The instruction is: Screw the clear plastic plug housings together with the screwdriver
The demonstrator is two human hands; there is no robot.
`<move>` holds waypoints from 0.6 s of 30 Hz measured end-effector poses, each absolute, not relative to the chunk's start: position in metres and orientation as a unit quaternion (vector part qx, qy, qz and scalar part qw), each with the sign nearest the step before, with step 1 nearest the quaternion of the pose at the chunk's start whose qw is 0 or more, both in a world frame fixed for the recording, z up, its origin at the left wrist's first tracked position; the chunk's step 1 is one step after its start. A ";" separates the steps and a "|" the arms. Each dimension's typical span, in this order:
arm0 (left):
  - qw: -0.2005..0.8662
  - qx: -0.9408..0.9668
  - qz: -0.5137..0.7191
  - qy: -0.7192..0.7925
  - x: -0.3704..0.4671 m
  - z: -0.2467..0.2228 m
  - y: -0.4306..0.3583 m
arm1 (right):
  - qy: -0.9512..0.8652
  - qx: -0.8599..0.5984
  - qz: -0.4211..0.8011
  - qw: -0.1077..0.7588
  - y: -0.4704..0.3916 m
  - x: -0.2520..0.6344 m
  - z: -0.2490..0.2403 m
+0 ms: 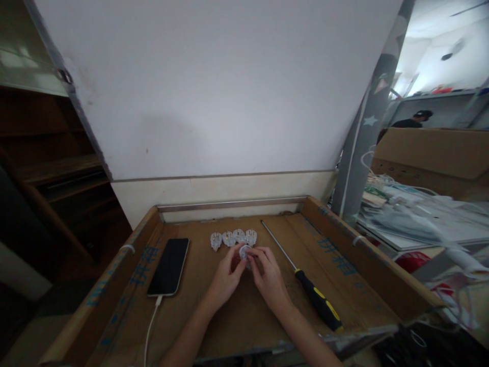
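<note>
Between both hands, a small clear plastic plug piece point(244, 251) is held up over the cardboard surface. My left hand point(228, 270) pinches it from the left with thumb and fingers. From the right, the fingers of my right hand point(266, 272) close on the same piece. Just beyond the fingertips, several similar clear plugs stand in a row, the leftmost plug point(216, 240) a little apart from my left hand. A long screwdriver point(314, 294) with a black and yellow handle lies to the right of my right hand, its shaft pointing away.
A black phone point(169, 267) with a white cable point(151, 326) lies at the left. Raised cardboard walls edge the tray point(355, 255). A white panel point(229, 92) stands behind it. At the far right are a cluttered table point(408, 214), a cardboard box point(431, 153) and a person in a cap.
</note>
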State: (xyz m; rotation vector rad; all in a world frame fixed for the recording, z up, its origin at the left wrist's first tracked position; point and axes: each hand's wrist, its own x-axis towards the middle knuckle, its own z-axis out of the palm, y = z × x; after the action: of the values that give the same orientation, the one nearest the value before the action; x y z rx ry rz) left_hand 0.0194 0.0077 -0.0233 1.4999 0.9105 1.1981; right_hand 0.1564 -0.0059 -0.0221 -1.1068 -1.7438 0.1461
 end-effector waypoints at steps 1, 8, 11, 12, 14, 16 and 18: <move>0.496 0.613 0.492 0.369 0.019 -0.023 0.008 | -0.724 -0.459 0.064 0.512 -0.006 0.157 -0.022; 0.545 0.574 0.497 0.355 0.019 -0.020 0.011 | -0.708 -0.470 0.078 0.522 -0.006 0.157 -0.023; 0.538 0.566 0.509 0.362 0.019 -0.022 0.013 | -0.700 -0.475 0.081 0.527 -0.006 0.157 -0.023; 0.535 0.565 0.511 0.365 0.020 -0.022 0.013 | -0.698 -0.476 0.081 0.529 -0.006 0.157 -0.023; 0.529 0.568 0.510 0.371 0.020 -0.022 0.012 | -0.695 -0.477 0.081 0.532 -0.006 0.157 -0.023; 0.521 0.572 0.509 0.378 0.021 -0.023 0.012 | -0.694 -0.477 0.082 0.533 -0.007 0.157 -0.023; 0.512 0.579 0.508 0.381 0.021 -0.023 0.011 | -0.694 -0.477 0.083 0.534 -0.007 0.157 -0.022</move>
State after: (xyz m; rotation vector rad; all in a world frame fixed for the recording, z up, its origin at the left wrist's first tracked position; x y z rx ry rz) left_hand 0.0208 0.0112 -0.0230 1.3934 0.9158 1.2227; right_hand 0.1568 -0.0072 -0.0221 -1.1358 -1.6538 0.1972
